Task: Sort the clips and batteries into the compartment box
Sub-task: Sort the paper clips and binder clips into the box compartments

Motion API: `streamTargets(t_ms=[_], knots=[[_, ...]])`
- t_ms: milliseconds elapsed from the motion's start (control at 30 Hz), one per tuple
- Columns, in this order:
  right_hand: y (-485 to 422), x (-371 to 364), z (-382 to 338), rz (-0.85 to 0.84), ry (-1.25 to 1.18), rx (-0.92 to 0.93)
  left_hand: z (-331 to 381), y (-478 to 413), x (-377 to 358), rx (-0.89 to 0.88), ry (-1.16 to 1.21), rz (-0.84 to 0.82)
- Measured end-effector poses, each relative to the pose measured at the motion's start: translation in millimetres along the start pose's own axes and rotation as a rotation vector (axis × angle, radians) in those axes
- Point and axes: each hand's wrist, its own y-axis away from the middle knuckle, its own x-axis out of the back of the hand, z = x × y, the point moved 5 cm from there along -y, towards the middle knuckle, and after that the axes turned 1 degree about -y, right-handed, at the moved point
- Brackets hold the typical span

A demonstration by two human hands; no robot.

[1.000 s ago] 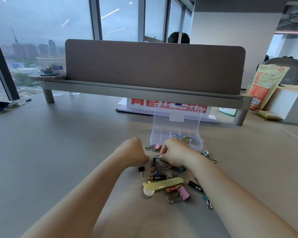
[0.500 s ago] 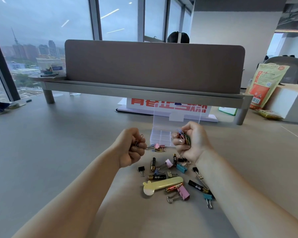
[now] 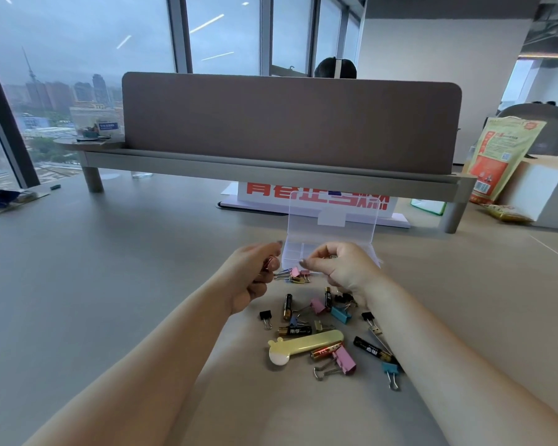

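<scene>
both hands hover at the near edge of the compartment box [image 3: 331, 239]; left hand [image 3: 255, 278] curled round a pink clip [image 3: 270, 263], right hand [image 3: 342, 268] pinching small clips. batteries [image 3: 287, 306] and clips lie scattered on the tabletop [image 3: 110, 284] just below.

Taking the compartment box [image 3: 295, 252] as landmark: its clear lid [image 3: 332, 217] stands upright at the far side, walling off any approach from behind. Both the left hand [image 3: 255, 278] and the right hand [image 3: 339, 268] crowd its near edge. Just nearer, a small heap of paper clips [image 3: 295, 275] lies against the box front, then scattered batteries and binder clips (a yellow case [image 3: 306, 344] among them). Left of the box the tabletop [image 3: 126, 268] lies bare.
</scene>
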Motion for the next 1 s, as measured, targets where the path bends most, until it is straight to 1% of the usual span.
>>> streamTargets(t_ms=[100, 200, 233, 333, 500, 567, 600, 700, 767, 800, 867, 1000], knots=[[-2, -4, 0, 0.069, 0.413, 0.094, 2, -4, 3, -0.147, -0.35, 0.142], [-2, -9, 5, 0.093, 0.62, 0.098, 2, -10, 6, -0.303, -0.804, 0.287], [-2, -10, 5, 0.098, 0.656, 0.1, 2, -11, 7, -0.322, -0.904, 0.31], [-3, -13, 3, 0.098, 0.704, 0.118, 1, -13, 8, -0.323, -1.057, 0.345], [-2, -15, 1, 0.044, 0.715, 0.144, 2, -12, 8, -0.321, -1.174, 0.358], [-2, -14, -1, 0.01, 0.59, 0.119, 1, -12, 7, -0.313, -1.196, 0.344], [-2, -12, -1, -0.008, 0.479, 0.08, 0, -12, 7, -0.31, -1.204, 0.337], [-1, -5, 2, -0.077, -0.016, -0.092, 0, -11, 7, -0.326, -1.212, 0.327], [-3, -1, 8, -0.095, -0.366, -0.21, 0, -12, 6, -0.338, -1.213, 0.325], [-4, 2, 11, -0.097, -0.495, -0.26, -1, -12, 6, -0.34, -1.212, 0.324], [-5, 4, 15, -0.106, -0.664, -0.312, -1, -12, 4, -0.344, -1.203, 0.32], [-6, 7, 18, -0.104, -0.827, -0.304, -2, -13, 2, -0.341, -1.18, 0.304]])
